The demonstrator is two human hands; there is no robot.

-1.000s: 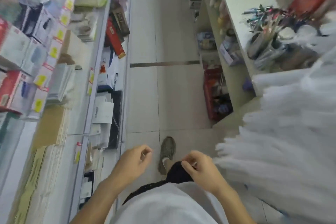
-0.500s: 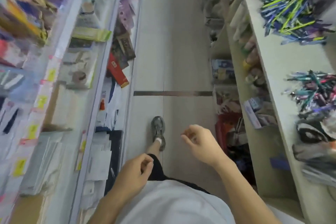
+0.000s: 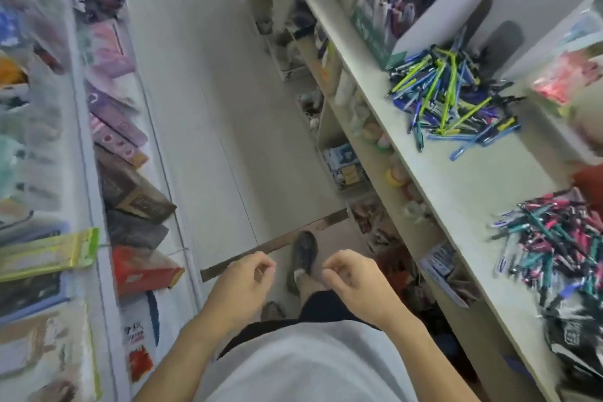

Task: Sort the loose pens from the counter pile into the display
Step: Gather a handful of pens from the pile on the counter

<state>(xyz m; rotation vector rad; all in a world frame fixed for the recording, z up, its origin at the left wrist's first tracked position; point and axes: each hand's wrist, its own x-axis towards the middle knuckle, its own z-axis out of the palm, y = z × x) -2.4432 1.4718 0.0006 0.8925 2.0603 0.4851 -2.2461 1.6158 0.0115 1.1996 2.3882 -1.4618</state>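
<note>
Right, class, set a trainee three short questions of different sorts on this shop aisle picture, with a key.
1. True or false: the right hand holds a pen.
2. Which pile lies nearer the person: A) the blue and lime pen pile, or B) the pink and teal pen pile?
3. Fill in: both piles lie on the ____ to the person's right.

Key
1. False; the right hand and the left hand hang with fingers loosely curled and hold nothing.
2. B.
3. Counter.

Two loose pen piles [image 3: 450, 98] [image 3: 554, 238] on counter [image 3: 456, 179]
</note>
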